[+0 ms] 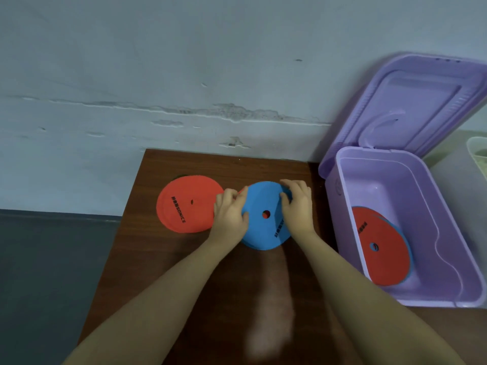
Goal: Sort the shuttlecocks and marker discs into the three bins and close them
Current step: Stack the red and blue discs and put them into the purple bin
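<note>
A blue marker disc with a centre hole lies on the dark wooden table; red shows through the hole. My left hand grips its left edge and my right hand grips its right edge. To the left, a red marker disc with black lettering lies flat on the table. The purple bin stands open on the right, and inside it a red disc rests on a blue one. No shuttlecocks are in view.
The purple bin's lid stands tilted up behind it against the pale wall. The rim of a pale translucent container shows at the far right edge. The table's left edge drops to a dark floor.
</note>
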`<state>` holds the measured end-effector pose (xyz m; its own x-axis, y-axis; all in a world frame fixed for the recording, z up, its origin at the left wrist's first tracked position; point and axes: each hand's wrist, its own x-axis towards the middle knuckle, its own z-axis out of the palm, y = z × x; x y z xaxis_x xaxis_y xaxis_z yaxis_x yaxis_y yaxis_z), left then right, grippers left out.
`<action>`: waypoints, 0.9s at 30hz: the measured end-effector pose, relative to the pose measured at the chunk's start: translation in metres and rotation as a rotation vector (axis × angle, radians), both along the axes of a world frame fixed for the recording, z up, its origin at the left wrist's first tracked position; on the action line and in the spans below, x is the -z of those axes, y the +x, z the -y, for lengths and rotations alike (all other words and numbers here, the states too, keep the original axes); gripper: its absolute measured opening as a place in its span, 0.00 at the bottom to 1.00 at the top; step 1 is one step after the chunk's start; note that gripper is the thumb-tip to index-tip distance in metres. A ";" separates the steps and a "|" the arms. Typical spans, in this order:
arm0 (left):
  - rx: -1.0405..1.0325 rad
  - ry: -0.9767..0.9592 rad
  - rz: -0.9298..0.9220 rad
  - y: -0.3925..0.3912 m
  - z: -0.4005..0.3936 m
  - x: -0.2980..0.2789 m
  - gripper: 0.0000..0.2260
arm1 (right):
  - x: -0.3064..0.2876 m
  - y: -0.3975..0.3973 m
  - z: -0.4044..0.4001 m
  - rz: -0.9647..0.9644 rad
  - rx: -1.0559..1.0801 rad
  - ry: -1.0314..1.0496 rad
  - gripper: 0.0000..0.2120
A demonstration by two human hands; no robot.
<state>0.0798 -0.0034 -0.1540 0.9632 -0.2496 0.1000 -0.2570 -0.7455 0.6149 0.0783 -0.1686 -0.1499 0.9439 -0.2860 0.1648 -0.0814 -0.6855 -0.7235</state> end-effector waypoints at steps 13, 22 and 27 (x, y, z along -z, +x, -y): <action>0.192 0.415 -0.153 0.005 -0.004 0.025 0.34 | 0.037 -0.039 -0.023 -0.417 0.220 -0.176 0.27; 0.153 0.351 -0.171 -0.036 -0.012 0.021 0.33 | 0.033 -0.066 -0.013 -0.361 0.144 -0.007 0.31; 0.128 0.366 -0.224 -0.039 -0.016 0.021 0.37 | 0.029 -0.078 -0.009 -0.370 0.025 -0.005 0.32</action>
